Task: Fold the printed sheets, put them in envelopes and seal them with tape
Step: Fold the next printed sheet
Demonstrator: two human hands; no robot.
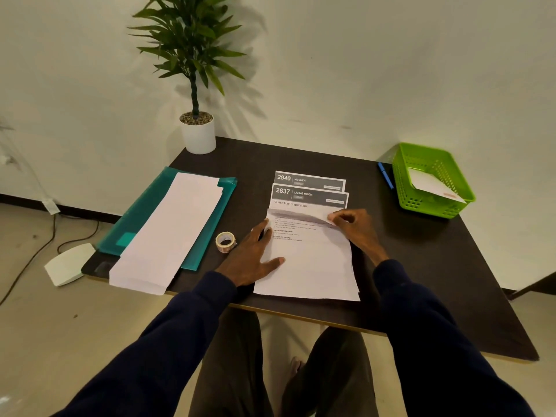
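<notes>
Legs: a seated person's knees in dark trousers [231, 371] are showing under the near edge of the dark bench [421, 266].
Sleeves: two dark blue sleeves [168, 341] are reaching forward over that edge.
Task sheet: a white printed sheet [310, 266] is lying at the near middle of the bench, its far edge curling up and back toward the person.
Left hand [255, 260]: it is lying palm down on the sheet's left edge, fingers straight and spread, thumb pointing right across the paper. The grip is apart and clasping nothing.
Right hand [355, 233]: it is hovering over the sheet's far right corner, knuckles raised. The grip is together, thumb and fingertips pinching the curled edge.
Under the sheet: two more printed sheets headed 2637 [310, 195] and 2940 [310, 179] are peeking out beyond it.
Tape: a small roll of clear tape [225, 242] is standing just left of the left hand.
Envelopes: long white envelopes [168, 233] are resting on a teal plastic folder [141, 218], well to the left.
Basket: a green plastic basket [421, 203] is sitting at the far right corner.
</notes>
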